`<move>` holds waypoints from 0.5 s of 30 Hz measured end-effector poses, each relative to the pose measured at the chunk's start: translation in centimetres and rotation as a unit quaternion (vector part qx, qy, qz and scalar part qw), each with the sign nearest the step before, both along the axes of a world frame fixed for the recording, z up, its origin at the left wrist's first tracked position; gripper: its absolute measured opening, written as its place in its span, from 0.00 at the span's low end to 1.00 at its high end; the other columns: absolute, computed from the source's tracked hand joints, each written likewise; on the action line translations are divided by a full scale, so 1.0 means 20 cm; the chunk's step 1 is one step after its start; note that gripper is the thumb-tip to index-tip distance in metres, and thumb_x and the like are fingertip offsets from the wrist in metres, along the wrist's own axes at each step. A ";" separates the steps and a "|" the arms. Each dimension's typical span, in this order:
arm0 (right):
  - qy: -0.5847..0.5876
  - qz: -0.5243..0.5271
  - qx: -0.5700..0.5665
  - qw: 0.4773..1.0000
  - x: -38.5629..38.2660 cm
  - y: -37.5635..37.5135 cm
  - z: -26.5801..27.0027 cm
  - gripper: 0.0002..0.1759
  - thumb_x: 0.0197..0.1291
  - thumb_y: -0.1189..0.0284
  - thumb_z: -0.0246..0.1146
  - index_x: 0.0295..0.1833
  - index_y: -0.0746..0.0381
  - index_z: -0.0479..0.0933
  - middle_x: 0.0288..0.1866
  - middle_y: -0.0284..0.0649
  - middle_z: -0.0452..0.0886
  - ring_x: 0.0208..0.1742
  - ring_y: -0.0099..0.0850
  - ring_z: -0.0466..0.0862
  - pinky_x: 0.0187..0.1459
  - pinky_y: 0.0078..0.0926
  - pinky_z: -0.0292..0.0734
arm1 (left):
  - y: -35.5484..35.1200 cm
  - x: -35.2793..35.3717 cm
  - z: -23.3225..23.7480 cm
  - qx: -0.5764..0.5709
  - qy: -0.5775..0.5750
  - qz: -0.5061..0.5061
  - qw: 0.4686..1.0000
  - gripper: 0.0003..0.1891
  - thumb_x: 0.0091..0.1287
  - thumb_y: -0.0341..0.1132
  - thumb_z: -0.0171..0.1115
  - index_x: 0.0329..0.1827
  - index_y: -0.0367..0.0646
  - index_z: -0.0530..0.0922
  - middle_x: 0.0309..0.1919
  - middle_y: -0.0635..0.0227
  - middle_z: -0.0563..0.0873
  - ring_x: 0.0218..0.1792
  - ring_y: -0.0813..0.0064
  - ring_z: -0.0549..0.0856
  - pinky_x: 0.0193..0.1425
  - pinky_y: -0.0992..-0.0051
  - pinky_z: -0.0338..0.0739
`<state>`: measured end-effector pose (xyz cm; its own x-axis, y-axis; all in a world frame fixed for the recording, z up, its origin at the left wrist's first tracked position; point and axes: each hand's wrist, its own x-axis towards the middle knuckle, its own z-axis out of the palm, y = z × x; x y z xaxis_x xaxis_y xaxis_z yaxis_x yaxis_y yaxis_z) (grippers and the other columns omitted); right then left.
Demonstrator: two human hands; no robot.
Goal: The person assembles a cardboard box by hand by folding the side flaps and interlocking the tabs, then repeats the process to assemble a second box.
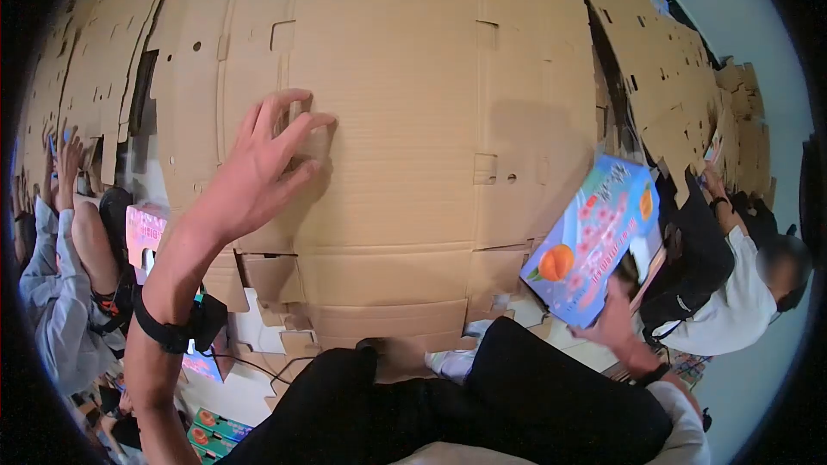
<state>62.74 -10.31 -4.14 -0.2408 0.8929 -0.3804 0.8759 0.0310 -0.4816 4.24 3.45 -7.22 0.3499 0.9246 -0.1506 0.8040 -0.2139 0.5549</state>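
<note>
My left hand hovers palm down close over a large flattened cardboard sheet, its fingers apart and slightly curled, nothing in them. A black strap with a small dark device circles that wrist. On the right, my right hand grips the lower end of a blue and pink carton printed with an orange fruit and blossoms. The carton is tilted beside the sheet's right edge, and a gap shows in its side facing my hand. Part of my right fingers is hidden behind the carton.
More flattened cardboard lies to the right, with other pieces at the left. A pink carton stands by my left forearm; green cartons are at bottom left. People sit close on both sides, one in a white top.
</note>
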 end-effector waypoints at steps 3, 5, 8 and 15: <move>0.022 -0.105 0.060 0.992 -0.07 -0.33 -0.07 0.46 0.59 0.49 0.80 0.73 0.65 0.72 0.65 0.56 0.84 0.61 0.52 0.86 0.62 0.50 0.81 | 0.01 0.01 -0.02 0.021 0.021 -0.001 1.000 0.27 0.73 0.30 0.70 0.75 0.52 0.75 0.76 0.53 0.68 0.78 0.43 0.68 0.82 0.50 0.71; -0.004 -0.166 0.038 0.985 -0.03 -0.51 -0.12 0.43 0.61 0.50 0.78 0.72 0.65 0.73 0.63 0.55 0.84 0.59 0.51 0.87 0.60 0.49 0.82 | 0.03 0.02 -0.02 0.030 0.032 0.000 0.999 0.26 0.73 0.30 0.70 0.73 0.52 0.75 0.75 0.53 0.69 0.77 0.43 0.68 0.81 0.49 0.71; -0.060 -0.217 -0.030 0.974 0.08 -0.66 -0.18 0.38 0.64 0.52 0.76 0.70 0.65 0.74 0.59 0.53 0.85 0.57 0.50 0.87 0.58 0.48 0.82 | 0.04 0.04 -0.02 0.025 0.039 0.001 0.999 0.26 0.72 0.30 0.71 0.72 0.52 0.76 0.75 0.53 0.69 0.77 0.43 0.68 0.82 0.48 0.70; -0.212 -0.238 -0.206 0.925 0.47 -0.65 -0.32 0.27 0.72 0.55 0.69 0.65 0.65 0.77 0.50 0.51 0.87 0.50 0.47 0.89 0.53 0.45 0.83 | 0.03 0.01 -0.01 0.027 0.041 0.009 0.999 0.27 0.72 0.30 0.70 0.73 0.54 0.75 0.75 0.53 0.69 0.79 0.42 0.67 0.83 0.47 0.69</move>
<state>72.20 -23.36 -10.61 0.3916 0.6176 -0.6821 0.8558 -0.5167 0.0234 4.46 4.00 -7.44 0.3214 0.9383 -0.1276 0.8499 -0.2265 0.4758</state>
